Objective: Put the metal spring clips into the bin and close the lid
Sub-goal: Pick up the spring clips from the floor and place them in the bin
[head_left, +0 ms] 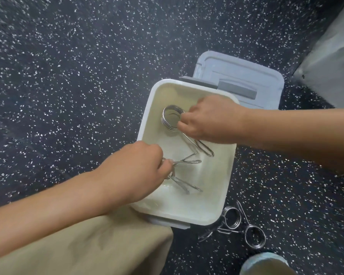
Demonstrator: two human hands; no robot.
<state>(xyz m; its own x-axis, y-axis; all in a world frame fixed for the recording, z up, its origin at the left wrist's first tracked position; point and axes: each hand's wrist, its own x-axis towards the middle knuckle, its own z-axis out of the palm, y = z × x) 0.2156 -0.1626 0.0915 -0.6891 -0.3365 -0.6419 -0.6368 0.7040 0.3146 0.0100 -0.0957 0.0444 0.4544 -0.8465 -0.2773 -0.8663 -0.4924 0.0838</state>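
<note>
Head view: each hand, left hand (134,171) and right hand (209,121), pinches a half-hidden spring clip inside the bin (213,197).

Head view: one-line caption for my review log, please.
Both hands, left and right, lower spring clips into the open white bin; two clips remain on the floor.

Dark speckled floor (77,66) carries everything. White bin (222,199) sits directly on it, open. Grey lid (246,76) lies flat on the floor just behind the bin, touching its far rim. Two metal spring clips (240,227) lie on the floor just off the bin's near-right corner, overlapping each other. Pale grey object (330,62) sits well right of the bin, cut off by frame.
</note>
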